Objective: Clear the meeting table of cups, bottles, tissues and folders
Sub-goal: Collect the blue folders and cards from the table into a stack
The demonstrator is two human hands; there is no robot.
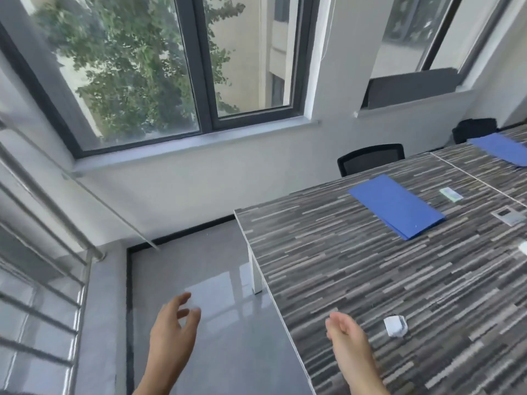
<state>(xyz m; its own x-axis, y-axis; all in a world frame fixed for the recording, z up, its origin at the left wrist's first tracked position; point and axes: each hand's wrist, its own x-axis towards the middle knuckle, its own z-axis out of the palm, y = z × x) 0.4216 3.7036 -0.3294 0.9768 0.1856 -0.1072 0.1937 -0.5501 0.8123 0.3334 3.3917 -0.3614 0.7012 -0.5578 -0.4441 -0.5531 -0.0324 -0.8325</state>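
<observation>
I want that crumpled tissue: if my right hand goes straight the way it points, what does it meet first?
Likely only bare table top: the right hand points along the edge, the crumpled tissue lies to its right.

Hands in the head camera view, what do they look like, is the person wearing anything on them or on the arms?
The left hand and the right hand are both bare. No gloves, rings, watch or wristbands show. No sleeve or cuff appears on either arm down to the picture's lower edge.
</observation>
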